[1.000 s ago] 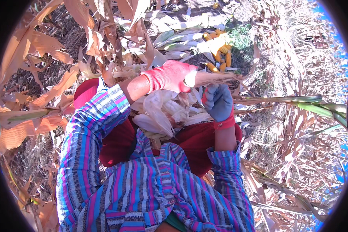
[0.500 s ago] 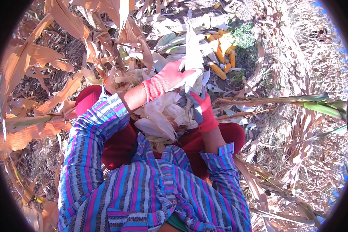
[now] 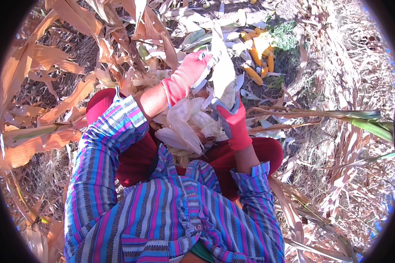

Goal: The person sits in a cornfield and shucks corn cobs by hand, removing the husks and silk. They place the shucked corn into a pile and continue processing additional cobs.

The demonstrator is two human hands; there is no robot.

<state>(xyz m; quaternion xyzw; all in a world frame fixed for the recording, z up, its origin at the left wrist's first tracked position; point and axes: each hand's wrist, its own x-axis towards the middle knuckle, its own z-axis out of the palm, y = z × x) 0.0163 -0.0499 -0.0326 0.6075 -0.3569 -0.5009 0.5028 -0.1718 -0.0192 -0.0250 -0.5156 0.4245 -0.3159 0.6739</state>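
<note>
— Two gloved hands on one corn cob (image 3: pixel 221 94), above the lap: left hand (image 3: pixel 186 79) pinching a husk strip, right hand (image 3: pixel 235 125) clamped round the base.
— Mid-husking, probably; next, peeling downward, holding firm.

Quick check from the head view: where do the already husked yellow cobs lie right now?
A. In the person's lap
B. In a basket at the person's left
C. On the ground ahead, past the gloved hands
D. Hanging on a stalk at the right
C: the yellow cobs lie on the ground among dry husks beyond the left hand and right hand, which both grip the pale husked ear.
</note>
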